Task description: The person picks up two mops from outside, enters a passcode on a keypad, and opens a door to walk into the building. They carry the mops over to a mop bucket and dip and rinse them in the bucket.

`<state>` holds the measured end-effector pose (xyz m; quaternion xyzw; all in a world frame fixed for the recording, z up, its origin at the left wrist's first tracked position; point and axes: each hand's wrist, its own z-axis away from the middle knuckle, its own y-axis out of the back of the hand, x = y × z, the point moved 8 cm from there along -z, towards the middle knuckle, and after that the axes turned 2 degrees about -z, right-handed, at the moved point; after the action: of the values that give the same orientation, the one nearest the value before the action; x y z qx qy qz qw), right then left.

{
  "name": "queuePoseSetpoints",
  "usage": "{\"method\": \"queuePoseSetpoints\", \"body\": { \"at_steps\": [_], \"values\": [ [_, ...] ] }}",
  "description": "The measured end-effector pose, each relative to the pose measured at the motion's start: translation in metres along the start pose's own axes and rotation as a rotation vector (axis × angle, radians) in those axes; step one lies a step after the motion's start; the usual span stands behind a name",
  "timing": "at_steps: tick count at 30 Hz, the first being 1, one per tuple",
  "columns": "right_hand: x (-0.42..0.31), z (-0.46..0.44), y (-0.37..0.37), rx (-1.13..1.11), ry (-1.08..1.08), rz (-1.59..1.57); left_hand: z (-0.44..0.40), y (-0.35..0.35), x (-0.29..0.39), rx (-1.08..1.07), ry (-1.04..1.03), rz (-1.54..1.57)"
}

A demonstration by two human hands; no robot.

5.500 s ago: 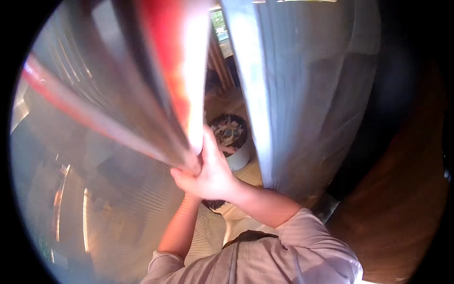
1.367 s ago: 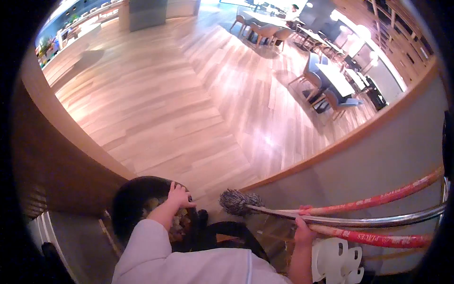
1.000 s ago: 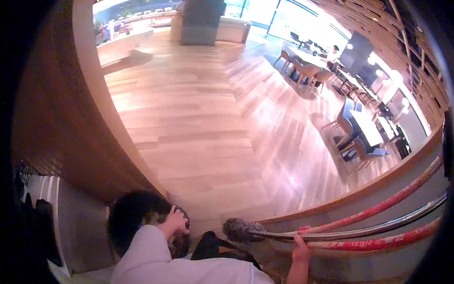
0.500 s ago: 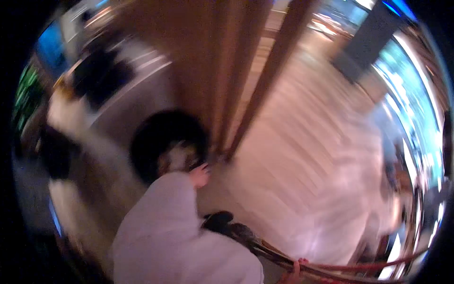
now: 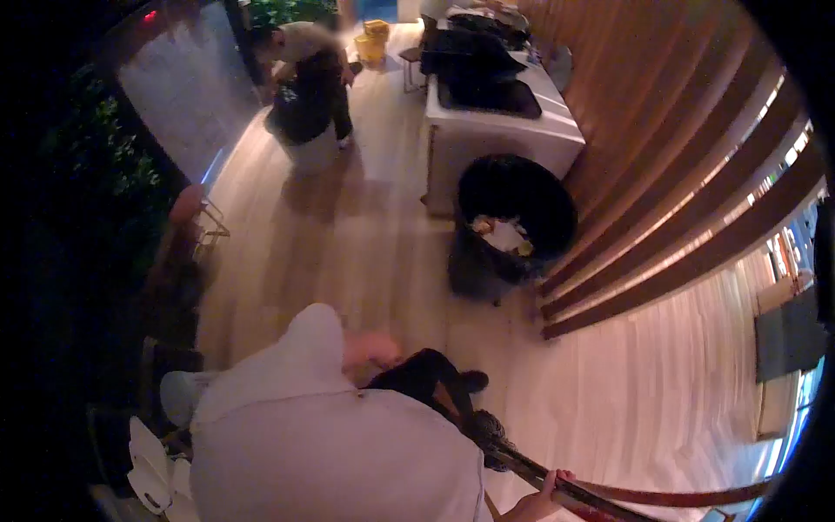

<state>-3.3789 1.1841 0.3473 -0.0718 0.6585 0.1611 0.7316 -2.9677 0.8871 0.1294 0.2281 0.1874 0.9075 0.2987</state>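
My left hand (image 5: 372, 348) is out in front of my pale shirt, smeared by motion, so its fingers and anything in them cannot be made out. At the lower right my right hand (image 5: 550, 487) has its fingers wrapped over a long dark bar (image 5: 526, 467). Past my left hand stands a large black round bin (image 5: 477, 271). Inside it lie crumpled white paper and other litter (image 5: 504, 235).
Beside the bin, a white counter (image 5: 496, 139) carries dark tubs (image 5: 489, 94). Another person (image 5: 309, 52) bends over a bag-lined bin (image 5: 309, 148). A yellow bucket (image 5: 372, 43) stands farther back. Wooden slats (image 5: 661, 217) run along the right; an orange chair (image 5: 187, 204) is left.
My view has swung left, so the black bin now appears farther right. My left hand no longer appears at the bin's rim and is nearer my body. My right hand stays on the bar.
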Motion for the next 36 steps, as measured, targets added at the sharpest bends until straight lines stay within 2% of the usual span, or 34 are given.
{"method": "queuePoseSetpoints", "body": {
  "at_steps": [3, 4, 5, 9, 11, 16, 19, 20, 21, 23, 25, 27, 30, 32, 33, 36],
  "values": [
    [0.000, 0.001, -0.031, -0.084, -0.034, -0.090, 0.100, -0.081, -0.085, 0.066, 0.306, 0.243],
    [0.003, -0.004, -0.050, -0.197, -0.063, -0.115, 0.124, -0.100, -0.105, 0.095, 0.387, 0.325],
    [-0.006, -0.002, -0.065, -0.220, -0.055, -0.113, 0.144, -0.119, -0.121, 0.118, 0.456, 0.396],
    [-0.023, 0.014, -0.132, -0.306, 0.013, -0.133, 0.187, -0.194, -0.173, 0.190, 0.600, 0.637],
    [-0.028, 0.031, -0.179, -0.336, -0.073, -0.146, 0.192, -0.234, -0.200, 0.198, 0.605, 0.730],
    [-0.046, 0.065, -0.315, -0.490, -0.007, -0.124, 0.185, -0.313, -0.294, 0.151, 0.494, 0.890],
    [-0.073, 0.086, -0.413, -0.452, -0.005, -0.120, 0.157, -0.348, -0.367, 0.194, 0.168, 1.096],
    [-0.079, 0.088, -0.440, -0.446, 0.013, -0.108, 0.159, -0.331, -0.390, 0.169, 0.347, 0.670],
    [-0.078, 0.091, -0.474, -0.442, 0.030, -0.112, 0.165, -0.312, -0.408, 0.169, 0.348, 0.674],
    [-0.076, 0.091, -0.530, -0.469, 0.028, -0.145, 0.221, -0.233, -0.441, 0.354, 0.526, 0.746],
    [-0.087, 0.107, -0.587, -0.497, 0.026, -0.178, 0.227, -0.195, -0.498, 0.498, 0.551, 0.693],
    [-0.106, 0.128, -0.659, -0.586, -0.001, -0.217, 0.265, -0.112, -0.526, 0.514, 0.580, 0.875],
    [-0.119, 0.154, -0.752, -0.673, 0.005, -0.293, 0.270, -0.031, -0.576, 0.559, 0.549, 0.932],
    [-0.113, 0.154, -0.815, -0.755, 0.014, -0.328, 0.277, 0.030, -0.604, 0.709, 0.549, 0.927],
    [-0.111, 0.156, -0.850, -0.833, 0.029, -0.366, 0.273, 0.044, -0.623, 0.705, 0.559, 0.923],
    [-0.116, 0.158, -0.961, -0.850, -0.014, -0.410, 0.268, 0.100, -0.684, 0.775, 0.528, 0.892]
  ]
}}
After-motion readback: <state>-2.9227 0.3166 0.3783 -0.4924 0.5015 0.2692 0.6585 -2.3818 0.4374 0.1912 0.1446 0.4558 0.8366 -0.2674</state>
